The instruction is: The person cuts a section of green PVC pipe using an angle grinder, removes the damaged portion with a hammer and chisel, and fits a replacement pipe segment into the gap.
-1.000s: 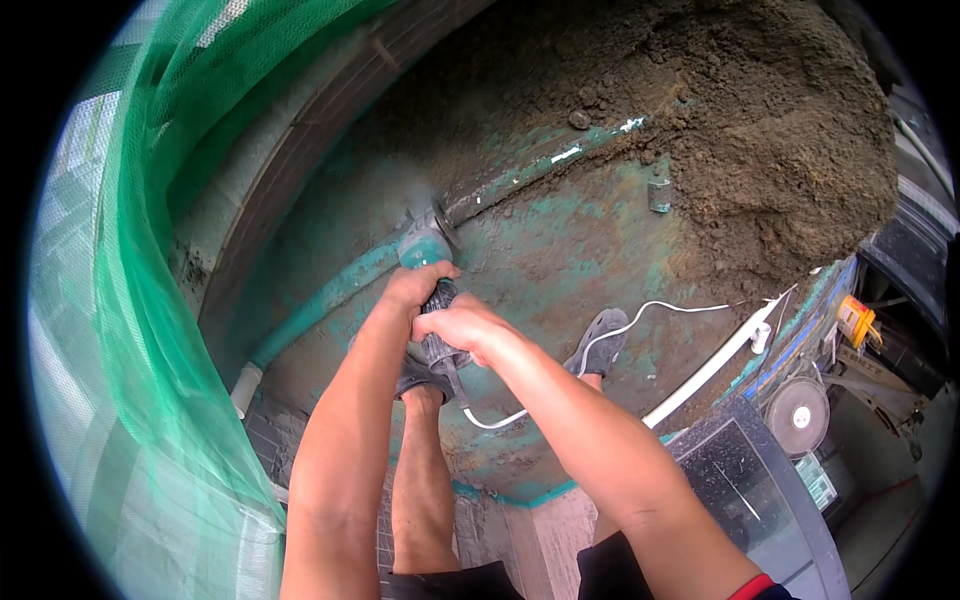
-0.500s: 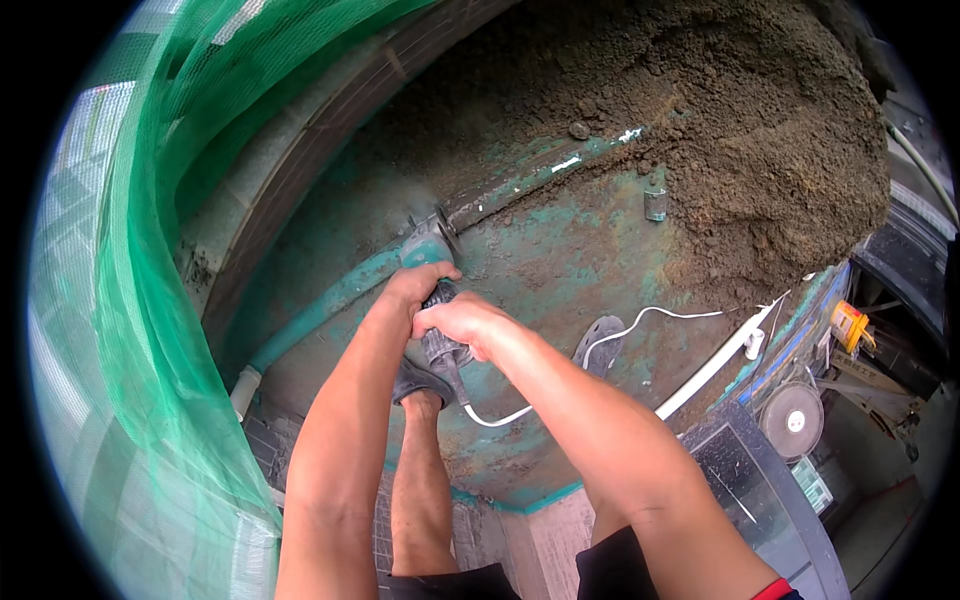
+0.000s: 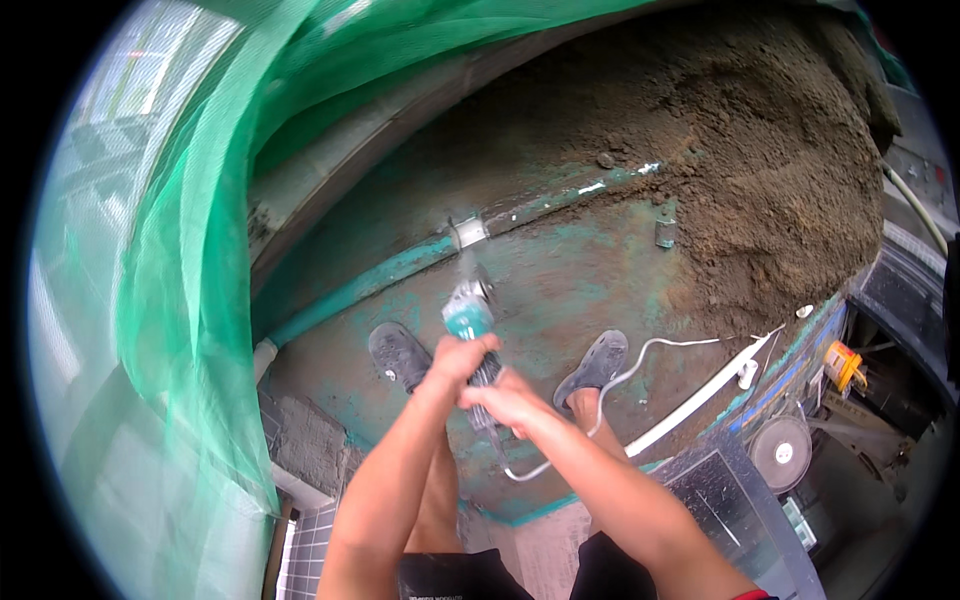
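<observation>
Both of my hands are closed round a teal and grey angle grinder (image 3: 468, 317). My left hand (image 3: 463, 360) wraps the body just behind the teal head, and my right hand (image 3: 508, 402) grips the rear near the white cord (image 3: 532, 472). The grinder's disc end points away from me, apart from a long teal-smeared pipe (image 3: 385, 275) that lies along the floor. Beyond the disc, a bright white patch (image 3: 468, 232) shows on the pipe, with pale dust between them. Whether the disc is spinning cannot be told.
Brown soil (image 3: 790, 190) is heaped at the far right. Green netting (image 3: 200, 250) hangs along the left. A white pipe (image 3: 695, 398) lies on the right, near a yellow bucket (image 3: 843, 365) and a round grey disc (image 3: 780, 453). My grey clogs (image 3: 398, 355) stand either side of the grinder.
The grinder, held in both hands, has moved back toward me from the pipe, baring the white patch. My view has shifted, and my left foot now shows farther out to the left.
</observation>
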A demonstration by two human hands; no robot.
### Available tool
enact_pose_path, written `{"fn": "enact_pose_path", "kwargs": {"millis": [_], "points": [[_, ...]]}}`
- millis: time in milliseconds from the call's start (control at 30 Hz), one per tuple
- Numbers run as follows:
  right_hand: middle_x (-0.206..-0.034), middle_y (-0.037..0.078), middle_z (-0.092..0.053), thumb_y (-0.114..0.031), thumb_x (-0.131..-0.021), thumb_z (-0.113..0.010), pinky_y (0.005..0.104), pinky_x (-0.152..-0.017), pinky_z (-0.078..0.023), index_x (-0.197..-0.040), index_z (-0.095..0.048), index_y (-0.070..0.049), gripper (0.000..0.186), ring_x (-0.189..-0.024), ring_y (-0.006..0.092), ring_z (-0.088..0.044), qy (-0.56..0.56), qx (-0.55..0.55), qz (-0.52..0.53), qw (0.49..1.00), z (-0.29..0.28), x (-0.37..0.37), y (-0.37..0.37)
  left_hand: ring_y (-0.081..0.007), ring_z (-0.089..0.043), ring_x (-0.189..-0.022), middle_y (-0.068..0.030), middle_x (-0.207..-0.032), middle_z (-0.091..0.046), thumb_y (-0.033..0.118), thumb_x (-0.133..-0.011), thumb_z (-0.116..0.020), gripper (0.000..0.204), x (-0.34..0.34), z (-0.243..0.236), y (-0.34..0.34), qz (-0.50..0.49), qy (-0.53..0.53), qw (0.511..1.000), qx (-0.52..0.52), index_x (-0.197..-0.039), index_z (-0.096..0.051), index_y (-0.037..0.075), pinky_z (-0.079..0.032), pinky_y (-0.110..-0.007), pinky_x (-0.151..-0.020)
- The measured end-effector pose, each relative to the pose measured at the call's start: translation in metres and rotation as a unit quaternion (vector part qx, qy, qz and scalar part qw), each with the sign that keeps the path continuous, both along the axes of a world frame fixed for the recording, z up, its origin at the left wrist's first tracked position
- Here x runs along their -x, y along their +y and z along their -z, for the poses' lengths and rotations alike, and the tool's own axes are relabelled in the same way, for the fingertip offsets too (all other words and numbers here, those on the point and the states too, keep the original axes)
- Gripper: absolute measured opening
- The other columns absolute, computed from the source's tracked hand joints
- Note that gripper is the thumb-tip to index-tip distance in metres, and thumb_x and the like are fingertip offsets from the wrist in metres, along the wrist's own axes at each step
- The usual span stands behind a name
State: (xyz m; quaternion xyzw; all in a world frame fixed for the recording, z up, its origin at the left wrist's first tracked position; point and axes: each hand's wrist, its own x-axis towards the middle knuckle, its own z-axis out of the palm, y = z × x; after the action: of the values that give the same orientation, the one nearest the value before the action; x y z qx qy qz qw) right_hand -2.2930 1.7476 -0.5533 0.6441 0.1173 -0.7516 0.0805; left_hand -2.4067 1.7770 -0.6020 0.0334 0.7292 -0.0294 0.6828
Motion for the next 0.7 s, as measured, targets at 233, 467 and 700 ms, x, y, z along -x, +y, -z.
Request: {"fn": "enact_pose_path", "kwargs": {"millis": [233, 467, 700], "points": [[-0.074, 0.004, -0.064, -0.022, -0.069, -0.075, 0.0326, -0.054, -0.044, -0.096, -0.066, 0.0, 0.036, -0.062, 0.0142, -0.06, -0.022, -0.004, -0.067, 0.997, -0.036, 0.005, 0.008, -0.0219, -0.069, -0.071, -0.015, -0.079, -0.071, 0.033, -0.069, -0.081, 0.044, 0.0, 0.01, -0.047, -0.004, -0.004, 0.997, -0.077, -0.084, -0.07, -0.007, -0.054, -0.038, -0.067], [-0.081, 0.003, -0.066, -0.023, -0.071, -0.075, 0.0314, -0.057, -0.043, -0.095, -0.068, -0.004, 0.032, -0.071, 0.0128, -0.061, 0.007, -0.052, 0.015, 0.999, 0.023, 0.025, 0.034, -0.0197, -0.067, -0.074, -0.0142, -0.084, -0.072, 0.035, -0.07, -0.084, 0.045, 0.026, 0.041, 0.02, 0.085, 0.011, 0.989, -0.117, -0.088, -0.071, -0.004, -0.054, -0.036, -0.069], [-0.076, 0.005, -0.066, -0.025, -0.067, -0.076, 0.0335, -0.051, -0.039, -0.086, -0.069, -0.003, 0.03, -0.063, 0.0142, -0.058, -0.017, -0.049, 0.031, 0.998, 0.048, 0.027, 0.047, -0.0239, -0.071, -0.073, -0.0174, -0.085, -0.072, 0.035, -0.069, -0.082, 0.049, 0.023, 0.055, 0.049, 0.112, 0.023, 0.99, -0.085, -0.088, -0.071, -0.009, -0.054, -0.038, -0.069]]}}
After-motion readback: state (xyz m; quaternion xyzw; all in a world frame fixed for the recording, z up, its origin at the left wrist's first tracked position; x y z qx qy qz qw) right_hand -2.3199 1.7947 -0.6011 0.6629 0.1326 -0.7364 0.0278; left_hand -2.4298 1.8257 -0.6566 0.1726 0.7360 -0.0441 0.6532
